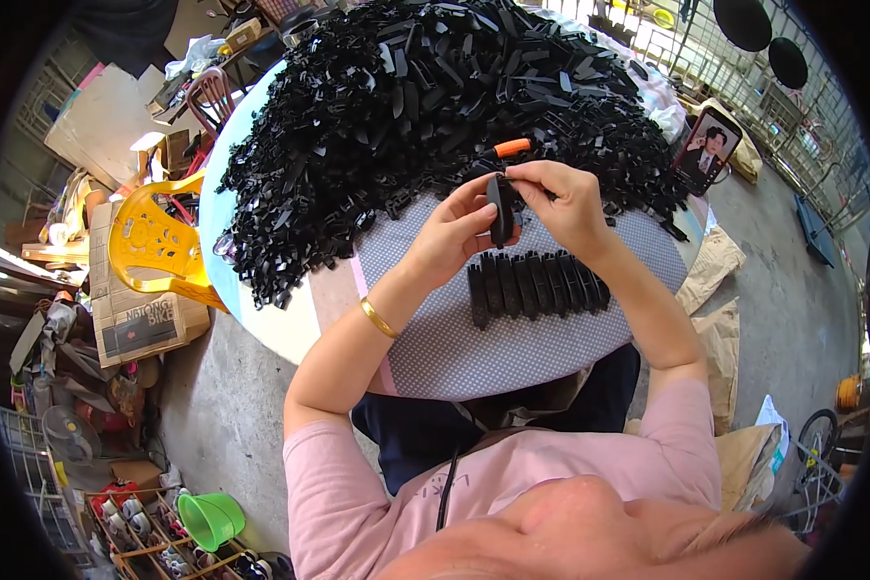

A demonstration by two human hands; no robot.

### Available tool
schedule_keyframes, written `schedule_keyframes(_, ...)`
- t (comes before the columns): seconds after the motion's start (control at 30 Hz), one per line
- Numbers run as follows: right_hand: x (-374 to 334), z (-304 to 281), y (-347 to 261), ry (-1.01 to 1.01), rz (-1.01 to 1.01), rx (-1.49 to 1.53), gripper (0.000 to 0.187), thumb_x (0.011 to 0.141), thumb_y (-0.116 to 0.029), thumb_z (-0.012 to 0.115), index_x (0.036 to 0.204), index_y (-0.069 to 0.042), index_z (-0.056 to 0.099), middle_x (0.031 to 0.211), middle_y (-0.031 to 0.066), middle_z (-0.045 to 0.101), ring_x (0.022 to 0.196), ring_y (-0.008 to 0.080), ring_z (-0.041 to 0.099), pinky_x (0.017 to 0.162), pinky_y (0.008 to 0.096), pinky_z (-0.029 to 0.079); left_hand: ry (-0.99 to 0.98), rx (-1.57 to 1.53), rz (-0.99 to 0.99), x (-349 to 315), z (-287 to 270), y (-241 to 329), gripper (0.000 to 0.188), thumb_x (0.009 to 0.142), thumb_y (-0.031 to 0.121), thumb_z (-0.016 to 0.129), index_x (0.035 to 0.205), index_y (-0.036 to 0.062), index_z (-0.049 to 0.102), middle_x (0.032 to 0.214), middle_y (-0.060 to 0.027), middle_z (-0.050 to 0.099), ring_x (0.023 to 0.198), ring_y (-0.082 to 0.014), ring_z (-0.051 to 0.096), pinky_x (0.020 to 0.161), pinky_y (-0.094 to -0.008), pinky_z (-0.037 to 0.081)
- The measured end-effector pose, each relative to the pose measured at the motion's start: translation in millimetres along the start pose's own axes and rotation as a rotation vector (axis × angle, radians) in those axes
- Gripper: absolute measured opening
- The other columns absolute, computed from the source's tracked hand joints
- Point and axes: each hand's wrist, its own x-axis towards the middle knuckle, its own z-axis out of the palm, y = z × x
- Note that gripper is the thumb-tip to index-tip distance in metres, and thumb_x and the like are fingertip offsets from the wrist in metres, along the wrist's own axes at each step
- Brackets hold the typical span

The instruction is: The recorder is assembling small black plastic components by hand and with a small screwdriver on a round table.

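Observation:
A long black plastic piece [500,213] with a rounded end stands upright in my left hand [454,230], whose thumb and fingers grip its side. At its upper end, the fingers of my right hand [563,201] are pinched together; whatever lies between them is too small to make out. Below both hands, a row of similar black plastic pieces [536,286] lies side by side on a grey dotted cloth [445,338]. Just beyond my fingers, an orange-handled tool [512,147] rests at the edge of a big heap of loose black plastic parts [396,106].
The heap covers most of the round table's [285,324] far half. A phone [708,150] showing a person stands at the right edge. A yellow plastic chair [155,237] and cardboard box [135,329] are to the left. Brown paper sacks [717,353] lie at the right.

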Motion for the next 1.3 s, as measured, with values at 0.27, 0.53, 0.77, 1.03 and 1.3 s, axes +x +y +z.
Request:
schedule_keyframes(0.27, -6.5, 5.0, -3.0, 0.034, -0.136, -0.192, 0.016, 0.072, -0.003, 0.064, 0.088, 0.001, 0.064, 0.080, 0.0112, 0.064, 0.072, 0.0257, 0.064, 0.064, 0.0313, 0.052, 0.023, 0.079, 0.046, -2.7, 8.2, -0.1, 0.046, 0.088, 0.006, 0.051, 0.131, 0.0055, 0.037, 0.107, -0.0100, 0.055, 0.092, -0.0213, 0.060, 0.081, -0.0340, 0.053)
schedule_keyframes(0.53, -8.2, -2.2, -8.8, -0.137, -0.168, -0.161, 0.022, 0.075, -0.011, 0.063, 0.092, 0.002, 0.063, 0.093, 0.0115, 0.061, 0.084, 0.0252, 0.059, 0.072, 0.0323, 0.049, 0.071, 0.075, 0.067, -4.7, 7.9, 1.5, 0.044, 0.086, 0.003, 0.052, 0.129, 0.0044, 0.041, 0.107, -0.0076, 0.056, 0.092, -0.0168, 0.059, 0.078, -0.0306, 0.053)
schedule_keyframes(0.77, -0.4, -8.8, -23.3, -0.177, -0.206, -0.337, 0.035, 0.073, -0.023, 0.067, 0.098, 0.001, 0.062, 0.090, 0.0090, 0.059, 0.082, 0.0251, 0.057, 0.072, 0.0346, 0.046, 0.089, 0.058, 0.132, -5.0, 13.9, 3.6, 0.045, 0.087, 0.007, 0.055, 0.130, 0.0069, 0.041, 0.108, -0.0059, 0.056, 0.095, -0.0143, 0.058, 0.080, -0.0292, 0.052)
schedule_keyframes(1.03, -21.0, -63.6, -55.0, -0.133, 0.373, -0.322, 0.041, 0.071, -0.006, 0.061, 0.112, -0.006, 0.057, 0.075, 0.0111, 0.056, 0.060, 0.0193, 0.056, 0.058, 0.0287, 0.047, 0.136, 1.331, 0.130, -19.8, 23.0, 35.6, 0.066, 0.071, 0.028, 0.074, 0.125, 0.0050, 0.045, 0.102, -0.0106, 0.052, 0.083, -0.0161, 0.054, 0.073, -0.0281, 0.048)
schedule_keyframes(1.3, -84.1, -95.5, -11.2, -0.383, 0.400, -0.512, 0.038, 0.071, -0.010, 0.060, 0.108, -0.003, 0.058, 0.075, 0.0133, 0.055, 0.063, 0.0251, 0.054, 0.061, 0.0333, 0.045, -0.279, 1.597, -0.150, -30.4, 23.1, 37.9, 0.070, 0.057, 0.018, 0.079, 0.119, 0.0043, 0.050, 0.108, -0.0096, 0.049, 0.090, -0.0235, 0.055, 0.079, -0.0325, 0.046)
